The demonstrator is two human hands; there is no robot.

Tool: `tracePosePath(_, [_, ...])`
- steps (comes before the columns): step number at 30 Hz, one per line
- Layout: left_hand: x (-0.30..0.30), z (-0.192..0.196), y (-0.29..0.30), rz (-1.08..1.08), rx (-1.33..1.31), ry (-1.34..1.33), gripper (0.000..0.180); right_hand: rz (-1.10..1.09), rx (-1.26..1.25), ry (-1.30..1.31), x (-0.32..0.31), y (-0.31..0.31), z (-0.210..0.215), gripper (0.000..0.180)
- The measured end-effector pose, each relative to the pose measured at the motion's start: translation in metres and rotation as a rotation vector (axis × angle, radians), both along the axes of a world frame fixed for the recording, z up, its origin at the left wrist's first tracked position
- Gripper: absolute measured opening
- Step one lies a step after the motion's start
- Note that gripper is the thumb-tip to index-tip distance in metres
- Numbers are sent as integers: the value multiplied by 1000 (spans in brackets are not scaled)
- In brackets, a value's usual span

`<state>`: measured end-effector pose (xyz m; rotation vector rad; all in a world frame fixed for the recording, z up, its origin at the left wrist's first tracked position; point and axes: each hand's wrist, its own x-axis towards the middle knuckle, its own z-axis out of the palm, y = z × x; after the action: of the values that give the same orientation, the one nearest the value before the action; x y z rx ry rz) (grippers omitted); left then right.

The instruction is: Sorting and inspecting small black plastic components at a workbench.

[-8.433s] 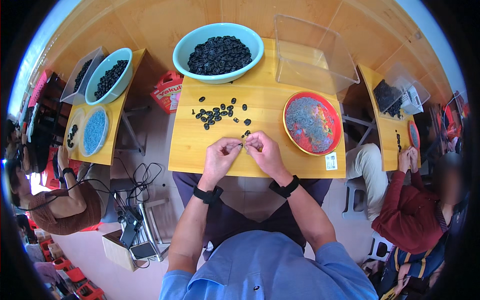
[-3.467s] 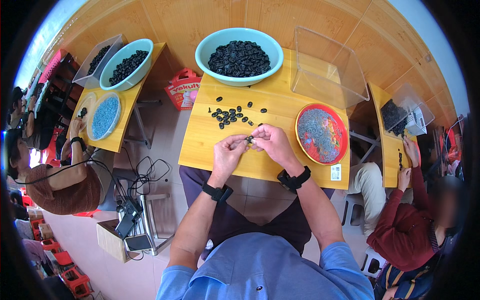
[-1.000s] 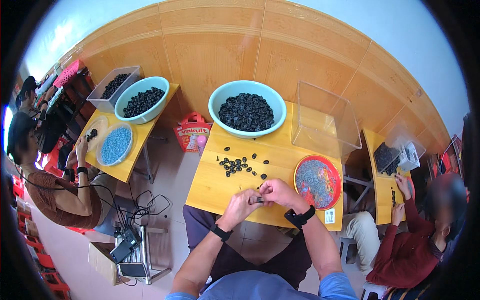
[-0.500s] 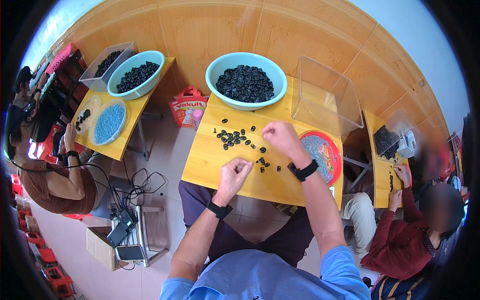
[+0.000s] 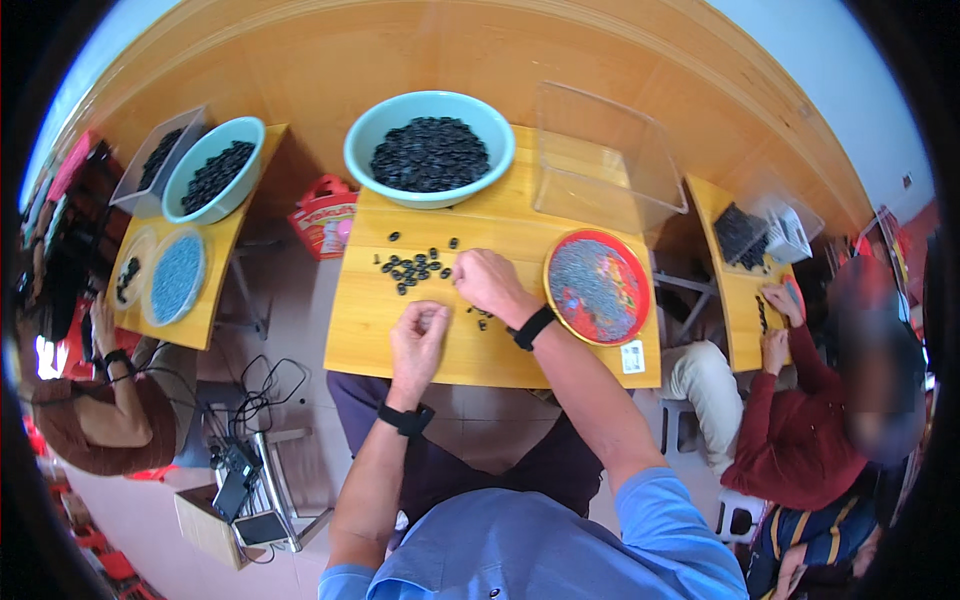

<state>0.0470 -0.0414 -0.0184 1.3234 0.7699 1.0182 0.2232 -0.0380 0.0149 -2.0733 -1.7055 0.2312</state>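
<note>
My left hand [image 5: 418,343] is at the near part of the yellow table [image 5: 480,362], its fingers curled and pressed together. Whatever lies in that pinch is too small or hidden to make out. Just above and right of it, my right hand [image 5: 487,283] is low over the tabletop with its fingers bent in and their tips turned down; what they hold is hidden. Beside its fingertips spreads a loose group of small black oval pieces [image 5: 410,268]. More black bits [image 5: 483,324] lie beneath the right wrist, partly covered.
A light-blue basin [image 5: 352,165] of black pieces stands at the back, with a clear plastic box [image 5: 610,195] to its right. A red round tray [image 5: 640,265] holds grey-blue bits. People work at side tables left and right; cables [image 5: 255,385] hang over a stool at left.
The whole view has shifted, so the table sits further left. My right hand has come lower and closer to the black pieces and my left hand. The left fingers look more curled.
</note>
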Motion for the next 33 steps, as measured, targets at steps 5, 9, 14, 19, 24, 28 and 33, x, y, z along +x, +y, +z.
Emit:
tracePosePath(5, [-2,-4,7,-57,-66,-73,19,57,44,340,-18,-27,31,10])
tracePosePath(9, [-3,-10,9,-167,-100,-116,21,56,65,590,-20,-46,31,10])
tracePosePath(14, [-7,-4,6,-249,-133,-89,18,10,-53,872,-14,-65,24,9])
tracePosePath(19, [-9,2,3,-298,-116,7,14,-14,-87,1095,-13,-81,11,11])
tracePosePath(24, [-12,-2,5,-318,-87,106,11,0,-58,928,-13,-98,27,13])
tracePosePath(28, [-9,-3,3,-275,-141,13,12,-140,58,236,34,-126,43,12])
tracePosePath(33, [-8,-6,6,-307,-140,-57,15,-274,-93,-66,95,-162,56,10])
